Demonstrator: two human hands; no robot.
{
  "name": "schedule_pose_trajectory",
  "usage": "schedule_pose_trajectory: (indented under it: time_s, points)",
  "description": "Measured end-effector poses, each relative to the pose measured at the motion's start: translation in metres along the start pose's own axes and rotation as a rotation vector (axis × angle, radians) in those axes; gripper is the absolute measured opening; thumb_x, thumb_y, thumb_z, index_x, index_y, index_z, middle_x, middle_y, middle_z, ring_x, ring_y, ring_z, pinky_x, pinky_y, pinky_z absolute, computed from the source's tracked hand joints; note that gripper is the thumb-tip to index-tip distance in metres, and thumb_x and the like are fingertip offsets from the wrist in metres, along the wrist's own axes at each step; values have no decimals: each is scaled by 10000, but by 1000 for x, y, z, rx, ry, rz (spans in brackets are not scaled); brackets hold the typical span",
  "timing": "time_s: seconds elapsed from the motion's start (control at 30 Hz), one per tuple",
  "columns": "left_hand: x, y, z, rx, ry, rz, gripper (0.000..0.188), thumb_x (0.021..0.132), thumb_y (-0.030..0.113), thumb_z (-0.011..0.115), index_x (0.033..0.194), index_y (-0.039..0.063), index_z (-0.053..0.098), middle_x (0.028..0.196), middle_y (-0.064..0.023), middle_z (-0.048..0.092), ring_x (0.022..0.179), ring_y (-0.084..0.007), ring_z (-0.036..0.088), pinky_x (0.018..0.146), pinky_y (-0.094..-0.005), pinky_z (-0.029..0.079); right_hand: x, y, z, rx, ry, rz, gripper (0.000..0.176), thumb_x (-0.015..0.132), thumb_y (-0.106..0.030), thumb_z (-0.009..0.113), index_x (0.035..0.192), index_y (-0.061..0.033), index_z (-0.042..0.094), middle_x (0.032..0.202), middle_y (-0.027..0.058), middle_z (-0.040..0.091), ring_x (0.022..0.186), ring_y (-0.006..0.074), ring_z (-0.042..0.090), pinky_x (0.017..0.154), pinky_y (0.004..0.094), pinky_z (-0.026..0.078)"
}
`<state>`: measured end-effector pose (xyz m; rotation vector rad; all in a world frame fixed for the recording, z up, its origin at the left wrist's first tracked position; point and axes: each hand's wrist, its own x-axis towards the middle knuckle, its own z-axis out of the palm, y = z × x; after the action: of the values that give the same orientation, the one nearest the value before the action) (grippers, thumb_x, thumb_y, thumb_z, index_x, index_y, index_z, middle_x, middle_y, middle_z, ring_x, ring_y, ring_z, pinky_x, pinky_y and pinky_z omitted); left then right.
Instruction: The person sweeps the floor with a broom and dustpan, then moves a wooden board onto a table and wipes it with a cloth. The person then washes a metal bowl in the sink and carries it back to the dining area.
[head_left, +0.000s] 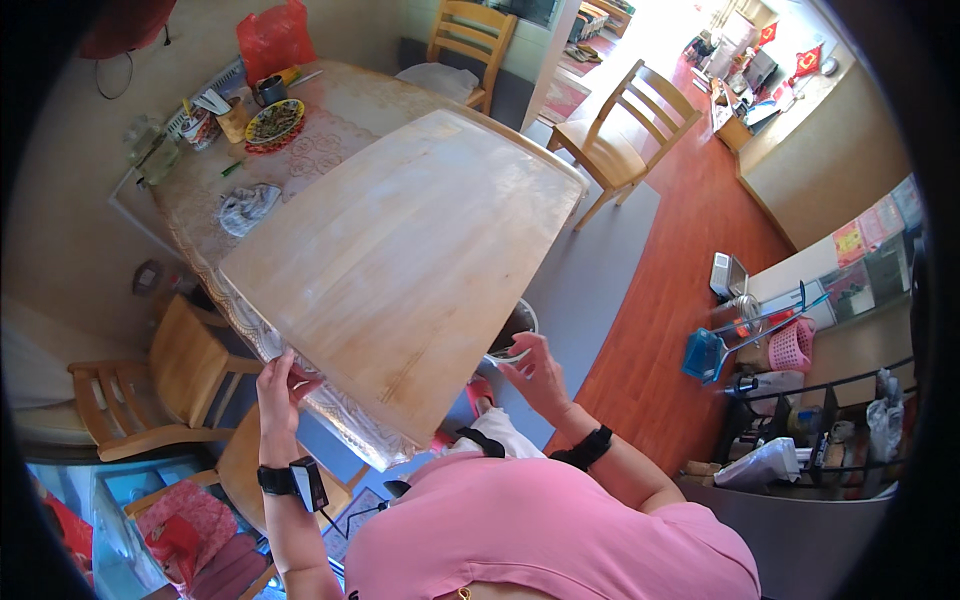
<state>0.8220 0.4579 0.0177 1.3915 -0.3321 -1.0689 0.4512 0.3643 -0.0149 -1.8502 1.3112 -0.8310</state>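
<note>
A large wooden board (405, 262) lies at an angle on a dining table (337, 82) with a patterned, clear-covered cloth. My left hand (283, 394) is at the board's near left edge, by the cloth's hanging border, its fingers bent; whether it grips the board or cloth cannot be told. My right hand (538, 375) hovers beside the board's right edge, fingers curled apart and holding nothing that I can see. Just beyond it, a round bin (525, 319) stands on the floor, partly hidden by the board. A crumpled cloth (249, 210) lies to the board's left.
A patterned plate of food (275, 121), a dark mug (271, 90) and a red plastic bag (276, 41) stand at the table's far left. Wooden chairs (626, 135) surround the table. A blue dustpan (703, 355) and a pink basket (791, 346) are at the right.
</note>
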Motion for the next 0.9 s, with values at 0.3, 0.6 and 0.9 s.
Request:
schedule_pose_trajectory:
  time_s: [0.3,0.6,0.9]
  points:
    - [-87,91,84,-202,-296,196,213,911,156,436,935,-29,538,893,-156,614,838,-245,644,708,-313,568,-3,-47,-56,-79,284,-379,621,635,-13,759,1172,-60,452,842,58,547,650,140,553,610,258,477]
    - [-130,124,150,-268,-518,292,300,891,96,399,1112,-101,445,1045,-252,575,1015,-303,596,763,-287,569,7,-66,-115,8,580,-526,527,647,82,685,1115,-26,467,863,62,566,691,137,545,689,262,441]
    - [-130,158,211,-340,-665,468,476,887,159,436,1263,-116,340,1225,-213,493,1172,-305,488,950,-325,455,58,-88,-180,99,592,-635,332,719,99,587,1035,3,547,891,79,590,727,141,560,685,254,455]
